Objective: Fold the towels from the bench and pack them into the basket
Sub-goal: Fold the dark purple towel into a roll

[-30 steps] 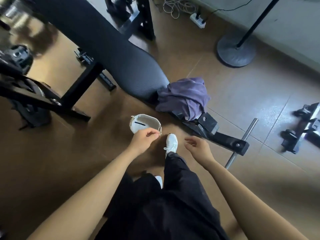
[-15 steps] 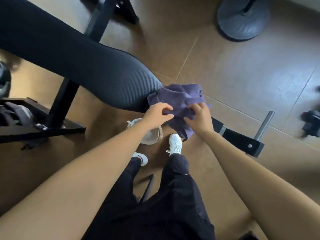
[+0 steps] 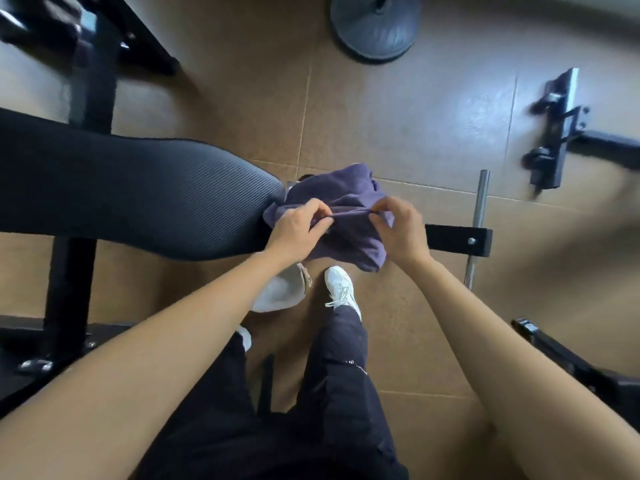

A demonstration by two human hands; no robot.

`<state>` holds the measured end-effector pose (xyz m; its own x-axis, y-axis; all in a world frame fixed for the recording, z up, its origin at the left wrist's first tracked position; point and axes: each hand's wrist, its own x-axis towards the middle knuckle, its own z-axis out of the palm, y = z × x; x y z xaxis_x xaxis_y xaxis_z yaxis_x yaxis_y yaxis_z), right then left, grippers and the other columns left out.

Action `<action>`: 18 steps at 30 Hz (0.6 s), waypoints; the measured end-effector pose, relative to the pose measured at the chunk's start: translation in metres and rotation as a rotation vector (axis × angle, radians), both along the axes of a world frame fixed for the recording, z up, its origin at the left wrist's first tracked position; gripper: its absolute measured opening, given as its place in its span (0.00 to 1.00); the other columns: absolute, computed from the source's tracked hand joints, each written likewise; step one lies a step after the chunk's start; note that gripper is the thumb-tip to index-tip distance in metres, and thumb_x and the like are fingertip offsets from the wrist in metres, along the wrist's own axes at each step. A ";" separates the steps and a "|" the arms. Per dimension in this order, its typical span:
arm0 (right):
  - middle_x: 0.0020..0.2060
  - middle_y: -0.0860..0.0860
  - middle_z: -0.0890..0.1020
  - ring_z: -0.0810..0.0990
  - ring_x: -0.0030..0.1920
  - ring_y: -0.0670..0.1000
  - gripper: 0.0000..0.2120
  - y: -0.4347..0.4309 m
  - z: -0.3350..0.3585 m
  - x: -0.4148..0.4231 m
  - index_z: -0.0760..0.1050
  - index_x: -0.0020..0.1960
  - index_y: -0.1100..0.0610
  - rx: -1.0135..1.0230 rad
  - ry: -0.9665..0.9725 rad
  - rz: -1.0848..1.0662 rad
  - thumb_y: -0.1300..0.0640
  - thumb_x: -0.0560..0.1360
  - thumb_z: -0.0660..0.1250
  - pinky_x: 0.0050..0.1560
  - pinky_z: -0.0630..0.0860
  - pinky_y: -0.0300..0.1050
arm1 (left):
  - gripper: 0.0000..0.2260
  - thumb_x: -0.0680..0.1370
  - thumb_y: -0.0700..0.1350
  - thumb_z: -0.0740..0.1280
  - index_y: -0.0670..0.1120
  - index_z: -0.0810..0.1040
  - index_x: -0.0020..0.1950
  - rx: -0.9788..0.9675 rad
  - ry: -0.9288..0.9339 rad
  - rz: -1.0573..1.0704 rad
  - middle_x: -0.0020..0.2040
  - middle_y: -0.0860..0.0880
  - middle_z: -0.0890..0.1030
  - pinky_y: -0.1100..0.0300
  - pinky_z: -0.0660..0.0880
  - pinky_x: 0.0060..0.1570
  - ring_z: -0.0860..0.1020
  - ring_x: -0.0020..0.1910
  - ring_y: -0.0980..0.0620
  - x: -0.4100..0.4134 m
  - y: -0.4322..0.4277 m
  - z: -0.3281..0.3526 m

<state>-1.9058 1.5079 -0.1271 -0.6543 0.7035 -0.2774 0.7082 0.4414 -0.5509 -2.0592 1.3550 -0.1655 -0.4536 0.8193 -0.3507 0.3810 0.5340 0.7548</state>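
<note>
A crumpled purple towel [image 3: 341, 192] lies at the right end of the black padded bench [image 3: 138, 195]. My left hand [image 3: 298, 228] pinches the towel's edge on the left, and my right hand [image 3: 401, 230] pinches the same edge on the right, with the hem stretched taut between them. A white basket [image 3: 277, 294] with a tan rim stands on the floor under my left forearm, mostly hidden by it, beside my white shoe [image 3: 341, 289].
The bench's black frame arm [image 3: 457, 239] with a metal bar [image 3: 478, 223] sticks out to the right. A round grey stand base [image 3: 374, 26] sits at the top. Black gym equipment parts [image 3: 554, 129] lie at the right, and bench legs [image 3: 69, 289] at the left.
My left hand left the basket, and both hands rose to the bench and took hold of the purple towel. They now stretch its edge between them. The view tipped downward.
</note>
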 end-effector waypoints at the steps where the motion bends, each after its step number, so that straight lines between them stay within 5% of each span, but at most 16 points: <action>1: 0.46 0.52 0.83 0.77 0.46 0.51 0.03 -0.006 0.013 -0.003 0.81 0.50 0.59 -0.008 0.027 -0.032 0.61 0.78 0.69 0.47 0.71 0.38 | 0.05 0.82 0.49 0.66 0.49 0.77 0.54 0.047 -0.047 -0.003 0.49 0.50 0.83 0.52 0.76 0.51 0.80 0.49 0.48 -0.008 -0.002 0.015; 4: 0.45 0.45 0.81 0.79 0.45 0.46 0.02 -0.031 0.056 -0.014 0.80 0.51 0.57 -0.025 0.135 -0.136 0.61 0.79 0.69 0.47 0.70 0.25 | 0.01 0.82 0.45 0.67 0.48 0.77 0.51 0.188 -0.193 0.004 0.44 0.53 0.81 0.61 0.74 0.48 0.79 0.45 0.54 -0.034 -0.015 0.066; 7: 0.48 0.46 0.82 0.80 0.47 0.44 0.05 -0.066 0.094 -0.026 0.80 0.54 0.57 -0.040 0.226 -0.195 0.60 0.79 0.70 0.49 0.71 0.22 | 0.01 0.82 0.42 0.67 0.46 0.78 0.52 0.251 -0.352 0.034 0.44 0.54 0.80 0.66 0.73 0.47 0.78 0.43 0.58 -0.053 -0.039 0.109; 15: 0.46 0.51 0.84 0.83 0.48 0.50 0.12 -0.210 0.118 -0.050 0.80 0.53 0.58 -0.207 0.490 -0.160 0.57 0.73 0.78 0.52 0.80 0.42 | 0.07 0.82 0.38 0.66 0.48 0.79 0.48 0.305 -0.470 0.141 0.41 0.53 0.81 0.69 0.75 0.45 0.79 0.40 0.63 -0.055 -0.123 0.178; 18: 0.44 0.52 0.85 0.84 0.45 0.48 0.07 -0.240 0.098 -0.058 0.82 0.52 0.59 -0.340 0.556 -0.185 0.62 0.74 0.76 0.48 0.79 0.38 | 0.06 0.82 0.38 0.67 0.48 0.79 0.49 0.243 -0.457 0.207 0.43 0.51 0.82 0.65 0.77 0.48 0.81 0.42 0.61 -0.049 -0.154 0.173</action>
<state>-1.9638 1.2679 -0.0290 -0.6406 0.7509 -0.1605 0.3268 0.0774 -0.9419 -2.1082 1.2010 0.0080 -0.4599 0.8110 -0.3615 -0.1081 0.3530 0.9294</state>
